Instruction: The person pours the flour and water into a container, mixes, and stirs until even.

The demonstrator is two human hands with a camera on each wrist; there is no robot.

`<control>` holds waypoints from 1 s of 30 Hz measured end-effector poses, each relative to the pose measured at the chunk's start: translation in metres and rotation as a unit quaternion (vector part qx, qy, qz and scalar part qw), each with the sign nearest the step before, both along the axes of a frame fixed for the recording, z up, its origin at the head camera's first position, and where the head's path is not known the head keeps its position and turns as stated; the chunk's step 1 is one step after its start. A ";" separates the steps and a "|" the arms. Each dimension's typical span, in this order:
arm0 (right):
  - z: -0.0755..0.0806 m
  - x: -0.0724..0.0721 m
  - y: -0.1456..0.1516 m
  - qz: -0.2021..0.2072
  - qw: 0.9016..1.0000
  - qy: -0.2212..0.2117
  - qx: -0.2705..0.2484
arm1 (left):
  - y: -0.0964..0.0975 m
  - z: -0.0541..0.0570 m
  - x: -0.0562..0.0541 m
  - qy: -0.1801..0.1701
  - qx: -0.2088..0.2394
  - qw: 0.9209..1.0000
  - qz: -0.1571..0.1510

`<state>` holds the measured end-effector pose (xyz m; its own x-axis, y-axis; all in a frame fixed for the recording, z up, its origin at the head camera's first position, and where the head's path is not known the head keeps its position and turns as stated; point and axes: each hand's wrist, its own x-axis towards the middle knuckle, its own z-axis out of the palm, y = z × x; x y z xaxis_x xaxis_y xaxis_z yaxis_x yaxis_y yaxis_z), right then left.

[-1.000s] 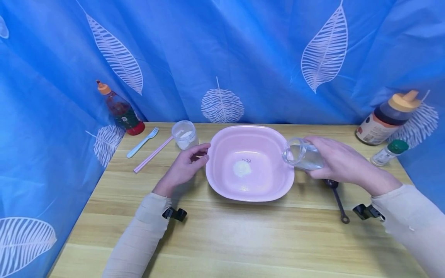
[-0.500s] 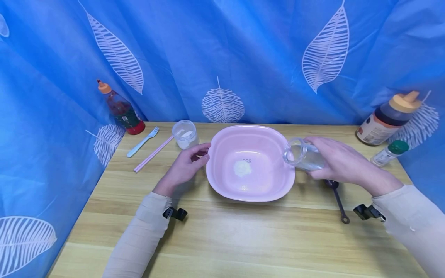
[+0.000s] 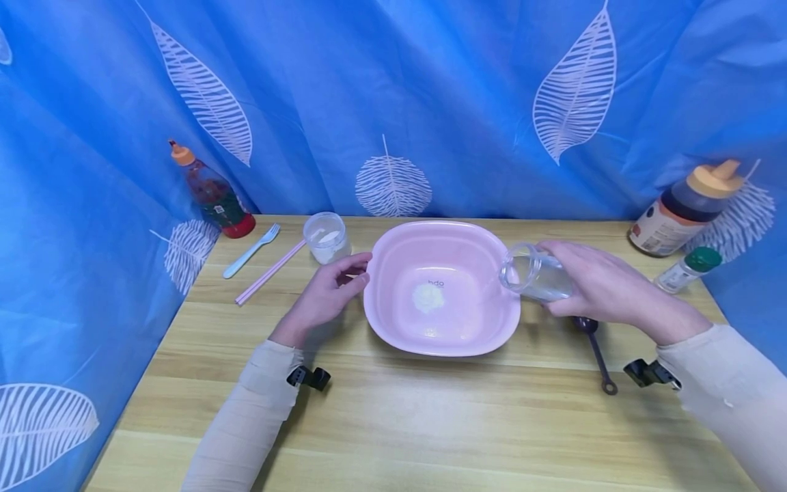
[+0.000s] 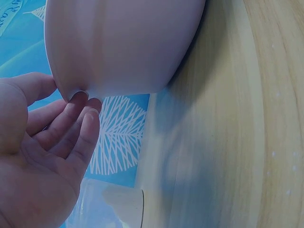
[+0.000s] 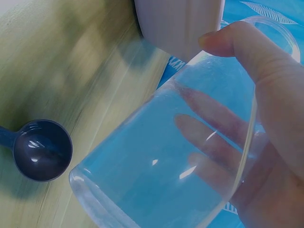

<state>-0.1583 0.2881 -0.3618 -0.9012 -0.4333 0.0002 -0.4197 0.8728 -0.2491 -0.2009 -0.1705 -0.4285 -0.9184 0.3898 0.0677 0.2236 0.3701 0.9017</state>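
Note:
A pink basin (image 3: pixel 467 328) stands on the table with a small white powdery heap (image 3: pixel 428 298) on its bottom. My left hand (image 3: pixel 326 294) pinches the basin's left rim; in the left wrist view its thumb and fingertips (image 4: pixel 76 102) meet at the rim. My right hand (image 3: pixel 599 283) grips a clear jar (image 3: pixel 541 277), tilted with its mouth over the basin's right rim. Through its wall in the right wrist view, several fingers show wrapped round the jar (image 5: pixel 152 156). Clear liquid seems to lie inside; I cannot tell whether any flows out.
Left of the basin stand an open jar of white powder (image 3: pixel 328 239) and a red sauce bottle (image 3: pixel 221 195), with pink chopsticks (image 3: pixel 270 273) and a pale blue fork (image 3: pixel 251 253). A dark measuring spoon (image 5: pixel 42 149), a brown sauce bottle (image 3: pixel 682 212) and a green-capped shaker (image 3: pixel 685 270) are on the right.

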 end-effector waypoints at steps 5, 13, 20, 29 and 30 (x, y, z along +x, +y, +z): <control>0.001 0.000 0.000 0.007 1.000 0.005 -0.001 | 0.000 0.001 0.000 -0.002 -0.001 1.000 0.000; 0.002 0.000 -0.002 0.003 1.000 -0.001 0.002 | -0.001 -0.002 0.000 0.000 0.000 1.000 0.000; 0.002 0.000 -0.002 0.006 1.000 -0.002 0.001 | -0.001 -0.001 0.000 0.001 0.004 1.000 0.000; 0.004 0.000 -0.003 -0.004 1.000 -0.011 0.003 | -0.002 -0.002 0.001 0.002 0.000 1.000 0.000; 0.004 0.000 -0.003 -0.003 1.000 -0.011 0.003 | -0.001 -0.001 0.001 0.002 0.002 1.000 0.000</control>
<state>-0.1587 0.2853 -0.3581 -0.9039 -0.4272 -0.0218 -0.4085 0.8772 -0.2525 -0.2002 -0.1718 -0.4298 -0.9184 0.3889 0.0730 0.2273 0.3675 0.9018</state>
